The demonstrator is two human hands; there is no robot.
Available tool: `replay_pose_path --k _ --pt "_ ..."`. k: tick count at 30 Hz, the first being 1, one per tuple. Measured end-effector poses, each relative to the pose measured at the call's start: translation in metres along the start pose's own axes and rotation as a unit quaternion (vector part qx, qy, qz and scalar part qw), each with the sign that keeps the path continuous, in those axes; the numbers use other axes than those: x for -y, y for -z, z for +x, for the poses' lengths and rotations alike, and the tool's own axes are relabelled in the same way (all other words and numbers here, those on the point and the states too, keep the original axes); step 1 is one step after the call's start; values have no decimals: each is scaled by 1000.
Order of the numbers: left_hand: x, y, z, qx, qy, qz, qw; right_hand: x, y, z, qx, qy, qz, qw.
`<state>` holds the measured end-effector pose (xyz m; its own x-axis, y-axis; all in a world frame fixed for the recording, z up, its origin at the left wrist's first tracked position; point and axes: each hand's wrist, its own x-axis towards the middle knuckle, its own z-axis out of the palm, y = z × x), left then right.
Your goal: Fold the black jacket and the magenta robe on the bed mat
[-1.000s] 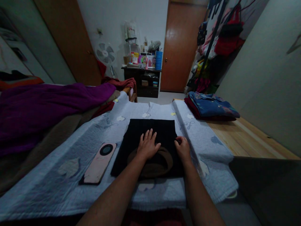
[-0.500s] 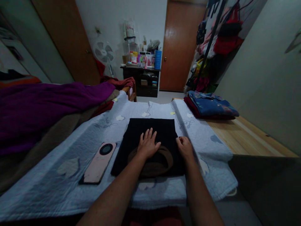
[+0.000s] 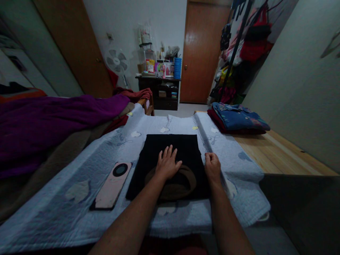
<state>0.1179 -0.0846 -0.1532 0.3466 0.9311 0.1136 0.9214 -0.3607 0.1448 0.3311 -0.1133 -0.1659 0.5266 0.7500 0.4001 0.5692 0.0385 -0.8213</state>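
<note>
A folded black garment [image 3: 156,148] with a brown collar lies flat on the pale blue patterned cover [image 3: 180,124]. My left hand [image 3: 168,163] rests palm down on its middle, just above the collar, fingers spread. Beside the garment's right edge is my right hand [image 3: 213,166], its fingers curled closed; whether anything is inside them is hidden. A pink phone [image 3: 111,187] with a round black camera ring lies on the cover to the left of the garment.
Folded blue and dark red clothes [image 3: 240,118] sit at the right on a wooden board [image 3: 287,152]. A purple cloth [image 3: 63,117] is heaped at the left. Farther back stand a fan [image 3: 117,61], a dark cabinet [image 3: 159,94] and a door [image 3: 199,53].
My right hand has moved slightly right, away from the garment's edge, and its fingers are curled in more. My left hand has stayed on the garment.
</note>
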Motion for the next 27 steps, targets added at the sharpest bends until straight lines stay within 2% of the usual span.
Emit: replay_pose_path --k 2,5,9,12,14,20,27 --pt "0 0 0 -2 0 1 1000 1 0 0 0 2 13 1000" --pt "0 -1 0 -5 0 3 1000 0 -1 -1 23 53 13 998" --pt "0 -1 0 -9 -3 2 1000 -5 -6 -4 31 85 -88 992" --pt "-1 -2 0 -9 -1 4 1000 -9 -9 -5 65 83 -173 979" --pt "-1 -2 0 -7 1 3 1000 -11 -8 -5 83 94 -190 974" --pt "0 -3 0 -11 2 -7 1000 -12 -2 -1 93 99 -127 983" --pt "0 -3 0 -11 0 -1 1000 0 2 -2 47 91 -76 992"
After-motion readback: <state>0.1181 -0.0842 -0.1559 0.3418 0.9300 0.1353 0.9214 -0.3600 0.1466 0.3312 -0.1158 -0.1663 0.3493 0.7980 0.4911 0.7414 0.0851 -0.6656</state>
